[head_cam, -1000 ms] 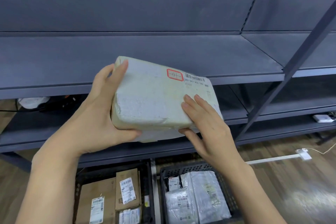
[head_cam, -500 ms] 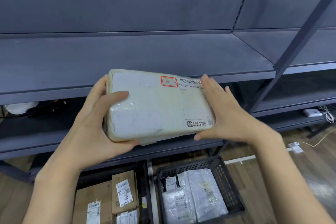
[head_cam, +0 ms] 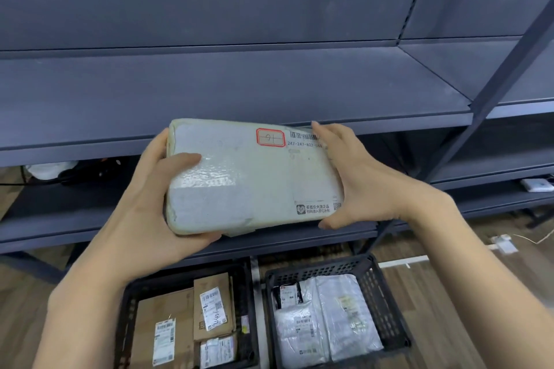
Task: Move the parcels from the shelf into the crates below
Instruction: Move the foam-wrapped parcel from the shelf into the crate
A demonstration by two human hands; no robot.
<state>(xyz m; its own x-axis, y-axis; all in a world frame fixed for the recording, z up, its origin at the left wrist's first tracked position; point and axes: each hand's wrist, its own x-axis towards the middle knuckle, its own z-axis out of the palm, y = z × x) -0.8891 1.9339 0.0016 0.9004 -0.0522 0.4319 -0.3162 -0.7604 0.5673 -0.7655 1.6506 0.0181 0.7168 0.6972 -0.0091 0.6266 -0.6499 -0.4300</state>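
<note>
A pale grey-white wrapped parcel (head_cam: 251,177) with a red-framed label and a barcode hangs in front of the dark shelf (head_cam: 239,93), label side facing me. My left hand (head_cam: 150,204) grips its left end, thumb on the front face and fingers curled under the bottom edge. My right hand (head_cam: 359,177) holds the right end, fingers along the side and thumb under the lower corner. Below stand two black crates: the left crate (head_cam: 248,308) holds brown cardboard boxes, the right crate (head_cam: 380,293) holds white plastic-wrapped parcels.
A dark upright shelf post (head_cam: 494,90) slants down on the right. Lower shelves run behind the parcel, with a white bundle (head_cam: 49,168) at the left and a white device (head_cam: 536,186) at the right. The floor is wood, with a white cable block (head_cam: 505,244).
The parcel has turned from tilted to nearly level with its label facing me. My right hand slid from the parcel's front lower edge to its right end. The view tipped down a little.
</note>
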